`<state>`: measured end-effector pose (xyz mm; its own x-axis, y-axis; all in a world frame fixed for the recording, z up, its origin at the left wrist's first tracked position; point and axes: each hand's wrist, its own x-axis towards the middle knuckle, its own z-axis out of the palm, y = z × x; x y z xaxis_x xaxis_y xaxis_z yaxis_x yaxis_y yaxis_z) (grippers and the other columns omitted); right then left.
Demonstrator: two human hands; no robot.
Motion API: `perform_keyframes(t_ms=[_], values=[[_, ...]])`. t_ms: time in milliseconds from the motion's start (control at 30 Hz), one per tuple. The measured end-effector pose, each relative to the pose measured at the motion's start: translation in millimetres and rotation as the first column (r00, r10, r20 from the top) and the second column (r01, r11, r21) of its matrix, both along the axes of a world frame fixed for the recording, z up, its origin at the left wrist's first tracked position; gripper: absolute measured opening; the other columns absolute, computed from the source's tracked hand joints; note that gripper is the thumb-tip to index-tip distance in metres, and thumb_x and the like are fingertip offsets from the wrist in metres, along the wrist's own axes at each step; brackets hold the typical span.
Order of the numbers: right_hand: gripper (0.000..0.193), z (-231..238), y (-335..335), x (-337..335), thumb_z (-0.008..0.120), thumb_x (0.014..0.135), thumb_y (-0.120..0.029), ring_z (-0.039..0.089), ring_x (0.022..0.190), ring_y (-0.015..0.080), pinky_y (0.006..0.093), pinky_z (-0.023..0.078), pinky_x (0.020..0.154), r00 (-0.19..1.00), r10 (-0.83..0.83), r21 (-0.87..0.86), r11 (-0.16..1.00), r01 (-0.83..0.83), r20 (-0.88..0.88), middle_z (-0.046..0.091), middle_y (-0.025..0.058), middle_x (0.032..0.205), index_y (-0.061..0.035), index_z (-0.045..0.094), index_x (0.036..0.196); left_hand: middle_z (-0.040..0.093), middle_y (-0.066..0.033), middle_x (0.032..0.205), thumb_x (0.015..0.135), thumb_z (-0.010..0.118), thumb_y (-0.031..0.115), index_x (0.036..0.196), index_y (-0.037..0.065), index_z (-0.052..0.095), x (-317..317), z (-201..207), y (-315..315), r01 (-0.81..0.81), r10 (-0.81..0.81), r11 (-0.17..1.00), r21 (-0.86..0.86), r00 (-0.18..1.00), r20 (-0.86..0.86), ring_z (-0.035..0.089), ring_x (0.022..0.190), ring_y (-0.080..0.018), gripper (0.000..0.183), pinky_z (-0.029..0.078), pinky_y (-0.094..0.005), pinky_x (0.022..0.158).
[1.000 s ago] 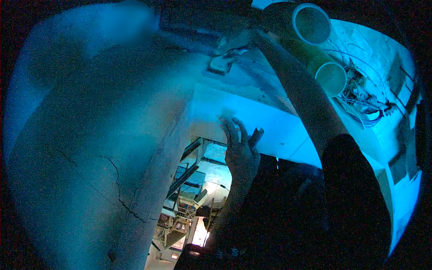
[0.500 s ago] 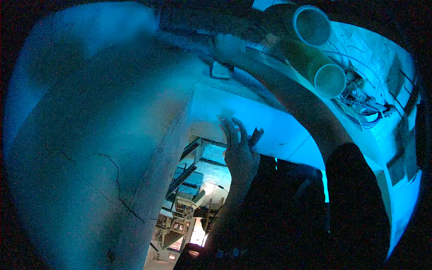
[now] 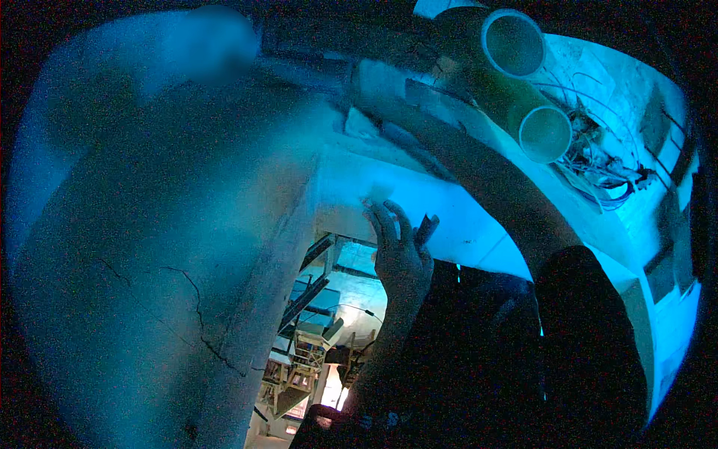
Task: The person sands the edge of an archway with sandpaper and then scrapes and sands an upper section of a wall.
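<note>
My left hand (image 3: pixel 400 251) is raised near the middle, its fingers bent slightly and stretched upward to a pale flat surface (image 3: pixel 441 202). A short, dark stick-like piece (image 3: pixel 426 229) with a square-cut end juts out at the thumb side, held in that hand. A blurred greyish patch lies at the fingertips, too faint to name. My right arm (image 3: pixel 516 179) curves from the dark sleeve (image 3: pixel 583 299) at the right up to the top middle. Its hand is lost in shadow, and its fingers cannot be made out. Beside its far end shows a small pale angular piece (image 3: pixel 360 123).
A large cracked wall surface (image 3: pixel 149 299) fills the left. Two open-ended pipes, an upper pipe (image 3: pixel 514 43) and a lower pipe (image 3: pixel 545 135), stick out at upper right, near tangled wires (image 3: pixel 609 187). Lower middle, wooden furniture or framing (image 3: pixel 307 352) stands in a lit room.
The pale angular piece near my right arm's far end has tilted and shifted slightly left, with the forearm. My left hand keeps nearly the same place and grip.
</note>
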<state>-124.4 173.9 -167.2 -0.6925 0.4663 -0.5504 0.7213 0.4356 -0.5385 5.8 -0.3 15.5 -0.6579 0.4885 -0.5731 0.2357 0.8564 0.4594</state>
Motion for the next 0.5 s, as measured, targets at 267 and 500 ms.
perform_keyframes(t_ms=[267, 500], values=[[0.028, -40, -7, 2, 0.05, 0.077, -0.027, 0.063, 0.068, 0.0312, 0.0452, 0.051, 0.058, 0.993, -0.096, 0.159, 0.984, 0.085, 0.062, 0.061, 0.0151, 0.075, -0.0054, 0.06, 0.091, 0.012, -0.0312, 0.134, 0.069, 0.052, 0.005, 0.129, -0.004, 0.021, -3, 7, 6, 0.188, -0.198, 0.976, -0.11, 0.976, -0.094, 0.015, 0.124, -0.0456, 0.069, 0.045, -0.0434, 0.083], [0.028, -28, -24, 9, 0.047, 0.078, -0.027, 0.062, 0.068, 0.032, 0.0474, 0.05, 0.058, 1.0, 0.015, 0.18, 0.984, -0.014, -0.004, 0.061, 0.014, 0.074, -0.0063, 0.061, 0.09, 0.013, -0.0307, 0.134, 0.065, 0.055, 0.007, 0.129, -0.004, 0.021, -4, 3, 5, 0.06, -0.061, 0.997, -0.041, 0.998, -0.015, 0.016, 0.124, -0.0448, 0.073, 0.047, -0.0436, 0.08]])
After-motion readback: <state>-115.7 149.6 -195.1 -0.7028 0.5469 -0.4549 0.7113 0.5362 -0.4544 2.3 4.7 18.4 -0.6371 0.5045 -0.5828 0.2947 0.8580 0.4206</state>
